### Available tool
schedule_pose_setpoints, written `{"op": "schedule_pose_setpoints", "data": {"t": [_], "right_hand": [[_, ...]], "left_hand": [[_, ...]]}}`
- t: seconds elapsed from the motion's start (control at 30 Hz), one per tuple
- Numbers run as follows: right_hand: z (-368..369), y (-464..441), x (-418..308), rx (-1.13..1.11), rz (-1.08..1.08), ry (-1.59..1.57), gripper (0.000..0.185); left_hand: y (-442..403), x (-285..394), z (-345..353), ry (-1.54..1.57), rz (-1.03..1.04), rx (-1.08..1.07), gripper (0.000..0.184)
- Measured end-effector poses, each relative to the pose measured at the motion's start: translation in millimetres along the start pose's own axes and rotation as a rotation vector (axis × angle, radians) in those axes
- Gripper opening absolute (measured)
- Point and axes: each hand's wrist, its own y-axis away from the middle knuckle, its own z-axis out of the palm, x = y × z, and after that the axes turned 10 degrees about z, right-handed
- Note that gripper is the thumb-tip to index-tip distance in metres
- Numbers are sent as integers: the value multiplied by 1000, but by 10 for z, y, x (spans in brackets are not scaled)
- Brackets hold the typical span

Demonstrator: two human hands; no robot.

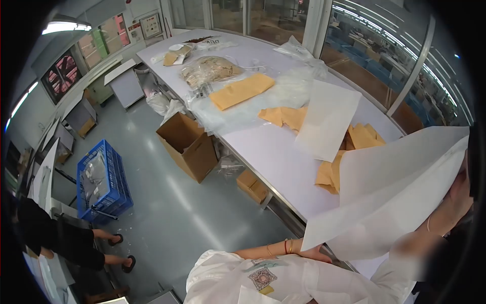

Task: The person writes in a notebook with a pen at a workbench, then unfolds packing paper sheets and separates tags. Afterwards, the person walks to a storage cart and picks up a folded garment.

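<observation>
A large white sheet of paper (390, 187) hangs curved across the right side, raised over the table. My right hand (458, 197) grips its far right edge; the sheet partly hides the fingers. Low by the table's front edge is my left hand (319, 253), with bracelets at the wrist. The sheet's lower corner overlaps that wrist, and I cannot make out whether the fingers hold anything. Behind the raised sheet, another white sheet (329, 121) lies over folded yellow-brown paper (286, 117). More crumpled yellow-brown paper (329, 175) sticks out beside the raised sheet.
The long white table (258, 152) carries a yellow-brown envelope (243, 91), clear plastic (283, 96) and a bagged bundle (210, 71). Below stand an open cardboard box (195, 157) and a smaller carton (251, 186). A blue crate (114, 190) and a person (66, 235) are at left.
</observation>
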Motion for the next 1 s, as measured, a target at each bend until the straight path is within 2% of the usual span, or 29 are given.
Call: {"op": "schedule_pose_setpoints", "data": {"t": [0.03, 0.1, 0.17, 0.2, 0.27, 0.33, 0.37, 0.43, 0.47, 0.6, 0.67, 0.77, 0.87, 0.93, 1.0], "right_hand": [[572, 97, -28, -38, 17, -31, 32], [1568, 329, -59, -26, 125, -183, 10], [2326, 529, 33, -139, 143, -191, 12], [2707, 622, 97, -211, 144, -172, 13], [3429, 847, 286, -347, 148, -131, 17], [4105, 1064, 522, -464, 137, -95, 20], [4439, 1170, 653, -513, 124, -79, 21], [5116, 1377, 943, -601, 87, -50, 25], [5478, 1481, 1123, -642, 124, -111, 24], [7050, 2107, 1800, -749, 288, -277, 22], [7871, 2391, 2176, -845, 343, -369, 22], [9330, 2921, 2375, -867, 398, -398, 22], [10722, 3316, 2581, -968, 466, -419, 21], [11648, 3560, 2698, -1114, 422, -464, 19], [12574, 3768, 2846, -1140, 412, -489, 19]], "left_hand": [[241, 173, -176, 101, -96, 71, 66], [774, 387, -496, 155, 63, 358, 52], [1326, 764, -911, 126, 184, 605, 43], [1662, 837, -1133, 192, 73, 664, 42], [2185, 1121, -1561, 219, 168, 890, 45], [2728, 1257, -1960, 409, 215, 1097, 47], [3037, 1302, -2164, 389, 225, 1124, 47], [3627, 1369, -2625, 691, 223, 1113, 50], [3835, 1424, -2858, 666, 236, 1133, 50], [4710, 1584, -3911, 922, 346, 1417, 46], [5245, 1599, -4597, 621, 325, 1274, 43], [6054, 1593, -5595, 494, 442, 1331, 45], [6710, 2064, -6295, 430, 315, 1460, 48], [6993, 2456, -6775, -133, -65, 1791, 46], [7252, 2795, -7389, -216, 8, 1782, 46]]}}
